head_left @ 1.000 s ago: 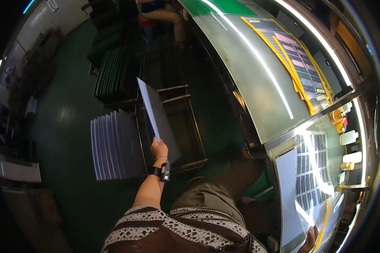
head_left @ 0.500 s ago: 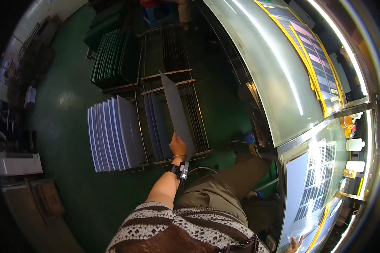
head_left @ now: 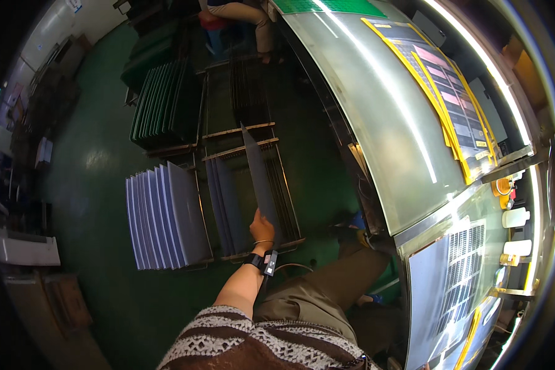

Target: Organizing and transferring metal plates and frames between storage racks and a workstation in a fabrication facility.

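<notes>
My left hand [head_left: 262, 228] is closed on the near edge of a thin dark-grey panel [head_left: 257, 176]. The panel stands on edge in a wire rack [head_left: 295, 216] with wooden-looking bars, apart from several blue-grey panels [head_left: 222, 197] at the rack's left side. A watch-like band and a small device sit on my left wrist. Only a sliver of my right hand [head_left: 427, 366] shows at the lower edge, by the light-blue sheet [head_left: 427, 277] on the lit worktop; its fingers are hidden.
Left of the rack stand several pale-blue panels [head_left: 157, 219], with green panels [head_left: 160, 105] behind them. A metal-and-glass table [head_left: 376, 111] runs along the right, carrying yellow-edged sheets [head_left: 438, 98] and white bottles [head_left: 515, 217]. A seated person [head_left: 243, 15] is at the far end.
The panel in my left hand has sunk lower into the rack. My right hand has slipped almost out of view at the lower edge. The whole view has tilted slightly upward.
</notes>
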Available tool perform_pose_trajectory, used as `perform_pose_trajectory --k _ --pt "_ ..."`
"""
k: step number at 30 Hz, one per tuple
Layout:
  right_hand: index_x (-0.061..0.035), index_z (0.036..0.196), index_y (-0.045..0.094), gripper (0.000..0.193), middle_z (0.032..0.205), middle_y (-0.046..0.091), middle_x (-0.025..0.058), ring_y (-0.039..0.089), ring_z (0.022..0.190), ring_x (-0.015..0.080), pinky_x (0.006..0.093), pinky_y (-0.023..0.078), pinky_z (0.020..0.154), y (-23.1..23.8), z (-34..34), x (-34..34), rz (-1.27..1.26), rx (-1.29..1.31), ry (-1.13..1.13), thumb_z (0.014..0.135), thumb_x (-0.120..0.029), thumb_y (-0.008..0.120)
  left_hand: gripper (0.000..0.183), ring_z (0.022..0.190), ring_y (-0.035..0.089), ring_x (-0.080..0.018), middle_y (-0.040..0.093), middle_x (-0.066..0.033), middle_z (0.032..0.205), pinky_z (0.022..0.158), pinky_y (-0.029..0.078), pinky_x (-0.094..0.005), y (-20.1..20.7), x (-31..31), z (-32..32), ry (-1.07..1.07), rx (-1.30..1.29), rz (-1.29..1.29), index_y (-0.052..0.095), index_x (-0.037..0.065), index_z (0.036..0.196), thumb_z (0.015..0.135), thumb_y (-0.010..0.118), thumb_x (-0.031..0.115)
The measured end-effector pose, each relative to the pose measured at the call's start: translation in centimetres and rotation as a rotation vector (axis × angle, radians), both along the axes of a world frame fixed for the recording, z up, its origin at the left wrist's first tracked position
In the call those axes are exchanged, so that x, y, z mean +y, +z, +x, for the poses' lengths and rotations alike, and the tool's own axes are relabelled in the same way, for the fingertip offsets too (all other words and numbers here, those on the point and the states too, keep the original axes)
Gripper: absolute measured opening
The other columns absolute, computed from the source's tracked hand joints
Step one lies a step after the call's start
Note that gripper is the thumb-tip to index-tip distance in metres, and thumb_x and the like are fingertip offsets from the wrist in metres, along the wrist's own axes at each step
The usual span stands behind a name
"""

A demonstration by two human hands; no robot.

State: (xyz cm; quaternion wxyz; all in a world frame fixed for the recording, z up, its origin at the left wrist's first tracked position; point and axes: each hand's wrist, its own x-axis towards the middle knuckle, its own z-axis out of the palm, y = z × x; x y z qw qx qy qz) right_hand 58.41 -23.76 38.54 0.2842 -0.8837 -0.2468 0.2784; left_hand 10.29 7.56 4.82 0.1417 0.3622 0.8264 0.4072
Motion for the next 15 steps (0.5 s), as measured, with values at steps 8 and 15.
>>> perform_pose_trajectory --k 8,15 --pt "-0.0062 0.137 0.034 0.055 0.138 0.036 0.018 0.041 0.122 0.0282 0.0366 0.037 0.099 -0.3 -0.3 -0.4 0.012 0.045 -0.058 0.083 0.007 0.041 0.04 0.08 0.06 -0.0423 0.061 -0.026 0.085 0.067 0.049 -0.0456 0.7 0.2 0.4 -0.006 -0.022 -0.018 0.057 0.009 0.116 0.077 0.054 0.001" --pt "-0.0058 0.137 0.033 0.055 0.137 0.036 0.018 0.041 0.122 0.0279 0.0366 0.037 0.099 -0.5 -0.2 -0.8 0.034 0.078 -0.095 0.084 0.006 0.042 0.041 0.078 0.061 -0.0419 0.062 -0.025 0.083 0.067 0.049 -0.0456 0.9 -0.4 0.8 -0.013 -0.029 -0.048 0.056 0.01 0.118 0.077 0.054 0.002"
